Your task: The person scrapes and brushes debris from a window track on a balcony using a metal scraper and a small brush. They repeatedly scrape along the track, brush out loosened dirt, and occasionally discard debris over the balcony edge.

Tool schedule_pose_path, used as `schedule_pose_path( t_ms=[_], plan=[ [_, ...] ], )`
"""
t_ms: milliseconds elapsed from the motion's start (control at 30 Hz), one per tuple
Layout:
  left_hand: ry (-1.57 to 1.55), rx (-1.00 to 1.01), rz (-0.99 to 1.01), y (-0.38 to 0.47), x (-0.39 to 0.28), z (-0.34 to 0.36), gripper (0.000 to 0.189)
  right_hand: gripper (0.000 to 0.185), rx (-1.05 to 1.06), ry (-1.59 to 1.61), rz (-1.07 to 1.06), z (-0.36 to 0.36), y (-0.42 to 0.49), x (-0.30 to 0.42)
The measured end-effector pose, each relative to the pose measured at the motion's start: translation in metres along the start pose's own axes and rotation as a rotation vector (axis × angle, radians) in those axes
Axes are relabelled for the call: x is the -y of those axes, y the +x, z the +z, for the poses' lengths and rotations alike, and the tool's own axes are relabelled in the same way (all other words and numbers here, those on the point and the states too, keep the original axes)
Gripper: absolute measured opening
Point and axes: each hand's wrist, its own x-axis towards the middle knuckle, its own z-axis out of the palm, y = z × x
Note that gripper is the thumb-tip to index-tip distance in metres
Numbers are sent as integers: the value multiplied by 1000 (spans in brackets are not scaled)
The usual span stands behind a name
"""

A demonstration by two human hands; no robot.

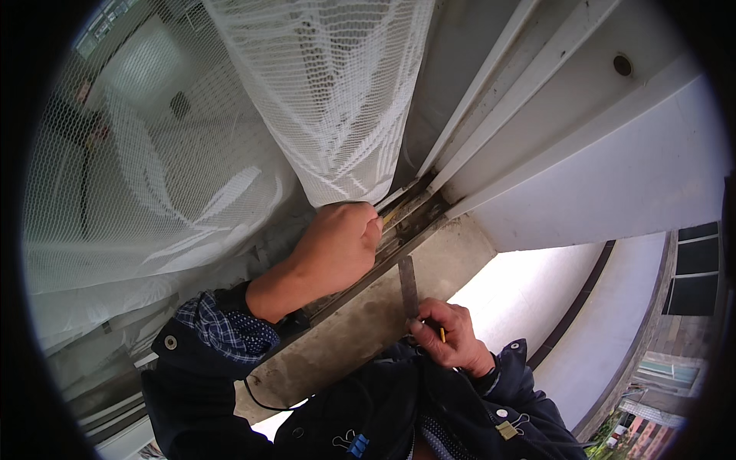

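Observation:
My left hand [339, 247] is closed against the dirty window track [397, 236], just below the gathered bottom of a white mesh curtain [356, 132]. A small yellowish strip [391, 218] shows beside its fingers; whether the hand grips it or anything else is hidden. Lower right, my right hand [451, 336] pinches the end of a flat dark metal strip [409, 284], which stands up across the concrete sill [368, 322]. A short yellow piece [443, 335] sticks out between the fingers of that hand.
Pale window frame rails [517, 86] rise from the track at upper right. Sheer netting covers the glass [149, 63] at left. A black cord [267, 407] loops below the sill. Binder clips [357, 444] hang on the dark jacket. A building [696, 270] is visible outside at far right.

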Motion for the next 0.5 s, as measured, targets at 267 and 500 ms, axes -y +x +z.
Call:
schedule_pose_path(
  t_ms=[267, 500],
  plan=[
    [-42, -6, 12, -9, 7, -3, 14, 11, -2, 36, 19, 3, -2, -1],
    [-56, -1, 4, -17, 6, -9, 14, 10, -5, -7, 27, 3, -2, -1]
  ],
)
